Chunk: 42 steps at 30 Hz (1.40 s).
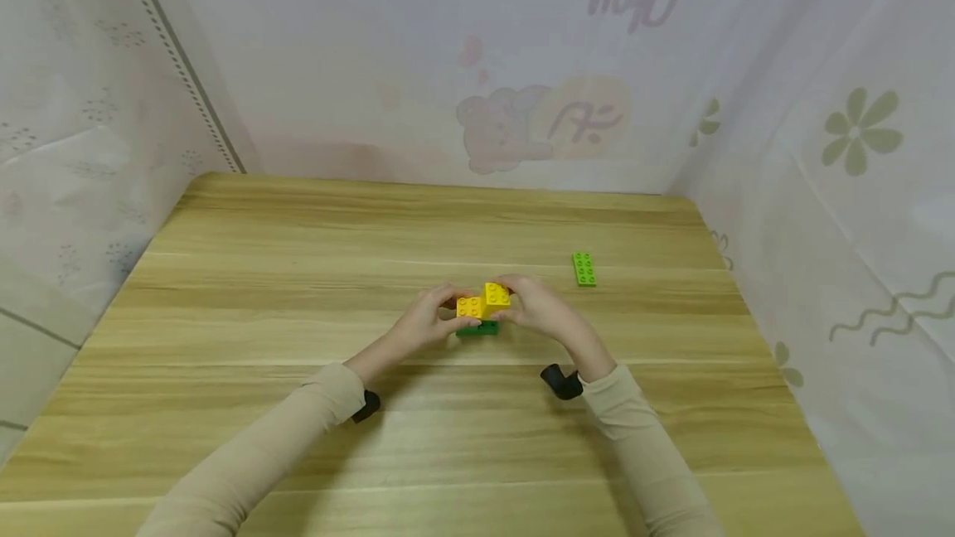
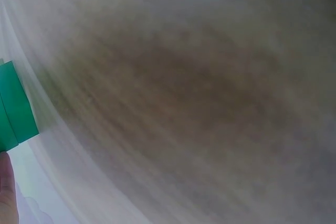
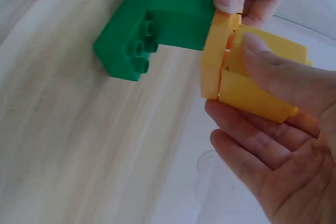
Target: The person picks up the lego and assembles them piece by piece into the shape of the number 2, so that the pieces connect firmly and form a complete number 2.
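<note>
My right hand [image 1: 540, 311] pinches a yellow toy brick [image 3: 244, 92] between thumb and fingers. It meets a flat orange-yellow brick [image 3: 211, 69], and a thin gap shows along part of the seam. Joined to that flat brick are dark green bricks [image 3: 176, 11], forming an angled piece with a few studs showing. My left hand [image 1: 427, 320] grips the flat brick and green bricks from the other side, its thumb along the near edge. Only a green corner [image 2: 20, 103] and a fingertip appear in the left wrist view.
A light green flat brick [image 1: 584, 269] lies on the wooden table [image 1: 298, 230], beyond the right hand. Printed cloth [image 1: 358, 65] hangs behind the table and along both sides. A black wrist device [image 1: 561, 382] sits under the right sleeve, another [image 1: 366, 407] under the left.
</note>
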Motion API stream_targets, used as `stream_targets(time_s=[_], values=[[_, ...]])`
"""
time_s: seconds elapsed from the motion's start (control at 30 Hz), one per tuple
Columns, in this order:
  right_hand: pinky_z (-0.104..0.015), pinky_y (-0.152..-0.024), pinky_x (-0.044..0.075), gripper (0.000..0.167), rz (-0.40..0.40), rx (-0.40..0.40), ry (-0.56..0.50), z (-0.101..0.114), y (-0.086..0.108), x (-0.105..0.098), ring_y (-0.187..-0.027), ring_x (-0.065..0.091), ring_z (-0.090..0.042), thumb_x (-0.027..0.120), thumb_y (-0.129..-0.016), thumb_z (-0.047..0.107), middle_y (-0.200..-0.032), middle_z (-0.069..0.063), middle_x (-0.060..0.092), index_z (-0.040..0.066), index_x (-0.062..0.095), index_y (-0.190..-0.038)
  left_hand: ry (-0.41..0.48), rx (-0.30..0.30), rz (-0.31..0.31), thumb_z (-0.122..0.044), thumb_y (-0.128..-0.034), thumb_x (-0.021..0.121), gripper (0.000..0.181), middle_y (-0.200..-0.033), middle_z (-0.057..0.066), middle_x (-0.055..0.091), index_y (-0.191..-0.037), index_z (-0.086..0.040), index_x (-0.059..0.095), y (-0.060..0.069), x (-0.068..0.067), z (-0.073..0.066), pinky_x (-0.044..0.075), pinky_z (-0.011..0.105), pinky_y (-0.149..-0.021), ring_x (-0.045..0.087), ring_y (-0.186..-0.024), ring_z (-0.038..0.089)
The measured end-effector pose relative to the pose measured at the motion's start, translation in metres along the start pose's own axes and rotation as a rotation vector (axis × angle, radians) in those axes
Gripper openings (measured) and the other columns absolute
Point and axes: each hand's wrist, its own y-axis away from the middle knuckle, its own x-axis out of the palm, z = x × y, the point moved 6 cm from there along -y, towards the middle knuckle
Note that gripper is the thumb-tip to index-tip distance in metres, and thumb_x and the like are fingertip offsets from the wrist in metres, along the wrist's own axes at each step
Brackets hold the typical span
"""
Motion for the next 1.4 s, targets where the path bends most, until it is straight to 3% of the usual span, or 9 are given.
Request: stream_targets(time_s=[0.17, 0.37, 0.47, 0.67, 0.8, 1.03, 1.4], values=[[-0.036, -0.088, 0.050, 0.049, 0.019, 0.015, 0.024, 0.002, -0.001, -0.003, -0.102, 0.059, -0.026, 0.069, -0.081, 0.015, -0.116, -0.017, 0.060, -0.004, 0.052, -0.123, 0.017, -0.006, 0.022, -0.023, -0.0805, 0.069, 0.040, -0.108, 0.012, 0.063, -0.113, -0.001, 0.060, -0.004, 0.001, -0.002, 0.054, 0.033, -0.081, 0.062, -0.096, 0.024], [-0.039, -0.091, 0.049, 0.046, -0.035, 0.002, -0.010, -0.006, 0.001, -0.004, -0.104, 0.059, -0.027, 0.070, -0.080, 0.019, -0.114, -0.015, 0.062, -0.001, 0.055, -0.119, 0.016, -0.020, 0.020, -0.023, -0.0799, 0.070, 0.041, -0.110, 0.012, 0.063, -0.113, -0.001, 0.060, -0.006, 0.000, -0.003, 0.053, 0.036, -0.083, 0.062, -0.097, 0.024], [-0.042, -0.096, 0.045, 0.044, -0.061, 0.017, -0.118, -0.015, 0.002, 0.001, -0.109, 0.057, -0.028, 0.070, -0.080, 0.020, -0.115, -0.013, 0.062, 0.002, 0.056, -0.118, -0.001, -0.027, 0.020, -0.023, -0.0796, 0.070, 0.042, -0.110, 0.012, 0.063, -0.114, -0.002, 0.060, -0.005, 0.000, -0.002, 0.053, 0.035, -0.083, 0.062, -0.097, 0.024], [-0.046, -0.103, 0.037, 0.044, -0.102, 0.062, -0.469, -0.035, 0.008, 0.018, -0.121, 0.048, -0.032, 0.069, -0.081, 0.013, -0.123, -0.014, 0.056, 0.003, 0.054, -0.121, 0.006, -0.071, 0.041, -0.026, -0.0792, 0.070, 0.043, -0.111, 0.011, 0.063, -0.115, -0.003, 0.060, -0.004, 0.004, 0.000, 0.052, 0.035, -0.085, 0.061, -0.099, 0.023], [-0.045, -0.103, 0.038, 0.046, -0.147, 0.071, -0.582, -0.041, 0.010, 0.024, -0.121, 0.048, -0.033, 0.069, -0.080, 0.012, -0.124, -0.016, 0.055, 0.002, 0.053, -0.122, 0.023, -0.092, 0.050, -0.026, -0.0796, 0.070, 0.044, -0.112, 0.011, 0.062, -0.116, -0.003, 0.059, -0.005, 0.006, 0.002, 0.051, 0.036, -0.086, 0.061, -0.100, 0.023], [-0.044, -0.102, 0.040, 0.049, -0.197, 0.100, -0.637, -0.044, 0.008, 0.032, -0.120, 0.050, -0.030, 0.070, -0.080, 0.018, -0.125, -0.014, 0.056, 0.005, 0.052, -0.124, 0.023, -0.131, 0.068, -0.028, -0.0805, 0.069, 0.046, -0.115, 0.010, 0.061, -0.118, -0.004, 0.057, -0.005, 0.003, 0.006, 0.050, 0.038, -0.088, 0.059, -0.102, 0.024], [-0.044, -0.102, 0.040, 0.049, -0.208, 0.115, -0.687, -0.035, 0.011, 0.034, -0.119, 0.051, -0.030, 0.068, -0.082, 0.016, -0.126, -0.016, 0.055, 0.003, 0.051, -0.126, 0.019, -0.140, 0.174, -0.031, -0.0845, 0.065, 0.051, -0.111, 0.011, 0.059, -0.123, -0.001, 0.052, -0.002, 0.001, 0.005, 0.050, 0.037, -0.088, 0.057, -0.102, 0.025]])
